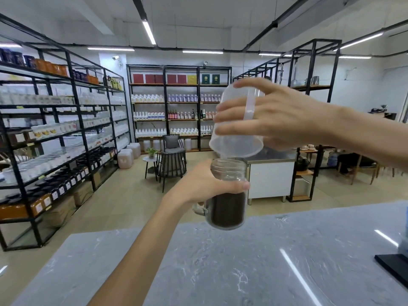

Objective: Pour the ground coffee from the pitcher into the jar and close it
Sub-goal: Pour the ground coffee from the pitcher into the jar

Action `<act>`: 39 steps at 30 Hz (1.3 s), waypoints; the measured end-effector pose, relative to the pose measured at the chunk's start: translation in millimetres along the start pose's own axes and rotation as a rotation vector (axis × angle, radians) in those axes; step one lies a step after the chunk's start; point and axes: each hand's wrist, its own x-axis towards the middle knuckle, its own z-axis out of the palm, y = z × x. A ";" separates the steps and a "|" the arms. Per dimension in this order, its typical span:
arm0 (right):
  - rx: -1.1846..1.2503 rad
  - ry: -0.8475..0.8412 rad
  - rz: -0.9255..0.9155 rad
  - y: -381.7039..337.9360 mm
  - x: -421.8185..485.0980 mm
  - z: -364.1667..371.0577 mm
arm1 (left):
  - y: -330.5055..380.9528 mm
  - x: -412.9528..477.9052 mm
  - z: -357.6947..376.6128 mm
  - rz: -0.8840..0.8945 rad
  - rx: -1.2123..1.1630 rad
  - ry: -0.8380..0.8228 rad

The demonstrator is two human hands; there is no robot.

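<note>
At frame centre we hold the glass jar (228,195), half full of ground coffee (228,209), in our left hand (205,184), fingers wrapped round it. Directly above, our right hand (280,120) grips the upturned clear pitcher (231,120) over the grey counter (242,268).

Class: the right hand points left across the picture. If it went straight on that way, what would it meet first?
Nothing near: past the right hand and its pitcher only distant shelves show, though depth is unclear.
</note>
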 end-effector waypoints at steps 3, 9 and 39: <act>0.000 -0.011 -0.023 2.3 -2.0 2.5 | -3.5 1.8 1.1 -0.035 -0.012 0.002; 0.025 -0.009 0.002 2.7 -3.4 3.3 | -9.0 2.8 4.1 -0.026 -0.010 0.003; 0.075 0.111 0.098 -19.3 -9.8 51.1 | -29.7 13.5 9.4 -0.020 -0.041 -0.062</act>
